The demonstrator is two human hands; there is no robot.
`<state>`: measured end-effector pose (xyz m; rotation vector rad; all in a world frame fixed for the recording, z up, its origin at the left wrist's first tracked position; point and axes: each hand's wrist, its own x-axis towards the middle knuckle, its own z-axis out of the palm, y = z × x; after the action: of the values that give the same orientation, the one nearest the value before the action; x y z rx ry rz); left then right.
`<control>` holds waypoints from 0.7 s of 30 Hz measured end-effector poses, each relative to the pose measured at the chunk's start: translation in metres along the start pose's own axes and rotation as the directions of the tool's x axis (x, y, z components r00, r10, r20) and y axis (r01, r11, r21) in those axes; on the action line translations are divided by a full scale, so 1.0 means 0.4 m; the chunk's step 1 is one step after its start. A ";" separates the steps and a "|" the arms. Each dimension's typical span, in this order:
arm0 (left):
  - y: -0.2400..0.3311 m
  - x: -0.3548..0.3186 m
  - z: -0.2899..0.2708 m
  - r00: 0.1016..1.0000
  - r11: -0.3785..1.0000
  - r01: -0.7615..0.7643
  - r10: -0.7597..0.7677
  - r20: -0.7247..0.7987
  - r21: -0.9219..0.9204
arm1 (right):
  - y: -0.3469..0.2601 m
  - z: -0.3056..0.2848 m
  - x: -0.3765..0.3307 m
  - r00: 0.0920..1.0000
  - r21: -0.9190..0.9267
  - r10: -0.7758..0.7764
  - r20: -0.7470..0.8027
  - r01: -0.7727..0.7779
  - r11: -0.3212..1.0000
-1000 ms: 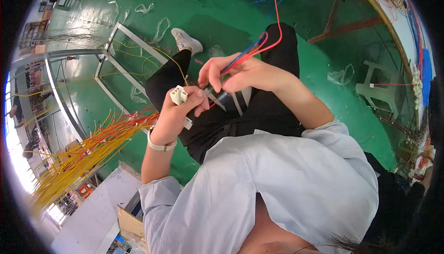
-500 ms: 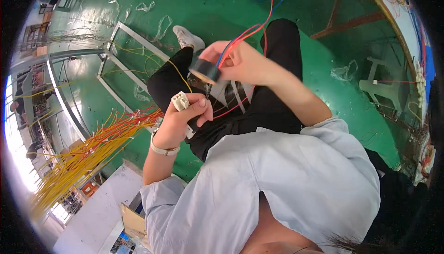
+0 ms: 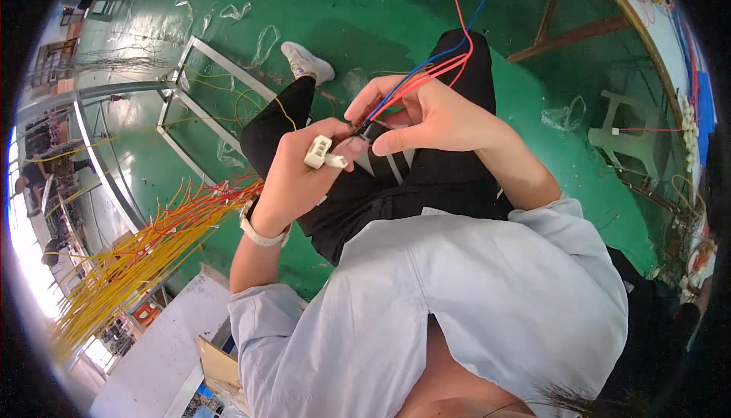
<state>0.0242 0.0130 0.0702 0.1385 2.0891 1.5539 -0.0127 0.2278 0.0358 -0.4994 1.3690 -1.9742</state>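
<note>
My left hand (image 3: pixel 293 170) is closed around white plastic connectors (image 3: pixel 319 151), which stick out over the back of its fingers. Right beside it, my right hand (image 3: pixel 445 119) has its thumb and fingers pinched at the black tape (image 3: pixel 372 130) where the wires meet. How much of the tape roll lies behind these fingers is hidden. Red wires (image 3: pixel 423 81) and a blue wire (image 3: pixel 438 57) run from this spot over the right hand and up toward the far side. The fingertips of both hands nearly touch above my lap.
On the left, a long bundle of yellow wires (image 3: pixel 126 269) lies near a metal frame (image 3: pixel 215 58). A pale plastic stool (image 3: pixel 626 140) stands at the right. Clear plastic scraps (image 3: pixel 565 116) lie on the green floor. A white board (image 3: pixel 164 342) is at the lower left.
My right hand has come down and in to meet the left, and the tape roll has turned out of clear sight. My left hand has risen slightly and rolled over, turning the connectors.
</note>
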 end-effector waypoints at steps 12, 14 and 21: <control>-0.001 0.007 -0.006 0.902 0.688 0.420 -0.246 0.355 -0.591 | 0.027 0.011 0.027 0.938 -0.081 -0.147 -0.314 0.128 0.988; 0.000 0.002 -0.010 0.901 0.673 0.431 -0.278 0.334 -0.602 | 0.031 0.003 0.034 0.977 0.039 -0.052 -0.208 0.061 0.997; 0.003 0.005 -0.023 0.915 0.718 0.399 -0.353 0.196 -0.570 | 0.011 -0.015 -0.006 0.998 0.169 0.000 0.063 -0.011 0.986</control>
<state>0.0180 0.0062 0.0726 -0.4330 1.3498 1.8191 -0.0136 0.2328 0.0298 -0.4732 1.1516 -2.0313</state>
